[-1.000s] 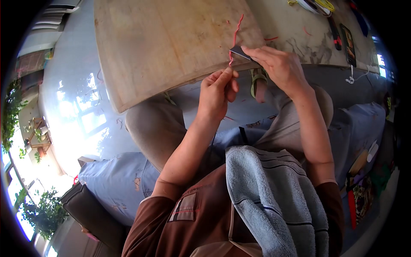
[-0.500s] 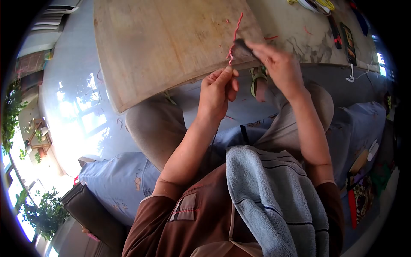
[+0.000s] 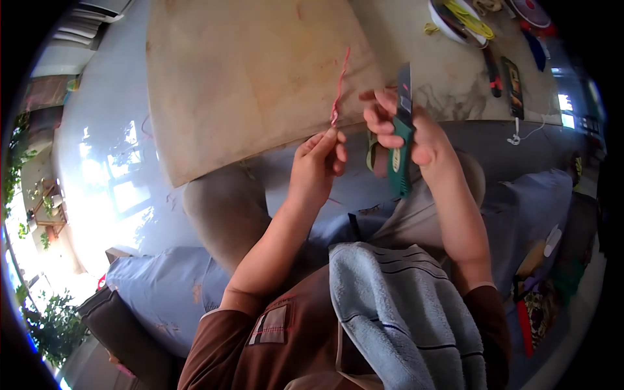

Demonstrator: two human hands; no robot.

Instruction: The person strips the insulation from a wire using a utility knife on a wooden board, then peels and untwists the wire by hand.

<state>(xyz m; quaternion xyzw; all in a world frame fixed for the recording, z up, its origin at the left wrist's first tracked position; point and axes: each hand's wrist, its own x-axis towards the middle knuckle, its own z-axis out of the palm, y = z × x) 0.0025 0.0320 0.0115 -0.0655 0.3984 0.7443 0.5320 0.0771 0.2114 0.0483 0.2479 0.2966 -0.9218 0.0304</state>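
One thumb presses against the left hand's (image 3: 314, 162) curled fingers, pinching the near end of the red strand (image 3: 335, 109), which I see reaching out over the wooden board (image 3: 240, 84). The right hand's (image 3: 426, 133) fingers curl loosely on the green-handled knife (image 3: 402, 138), its blade apart from the strand. I judge the work partly done: crinkled near the pinch, straighter farther out; how much remains, I cannot tell. Beyond, a phone (image 3: 513, 84) lies on the counter (image 3: 439, 101).

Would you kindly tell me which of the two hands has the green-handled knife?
The right hand has the knife; the left hand pinches the red strand instead.
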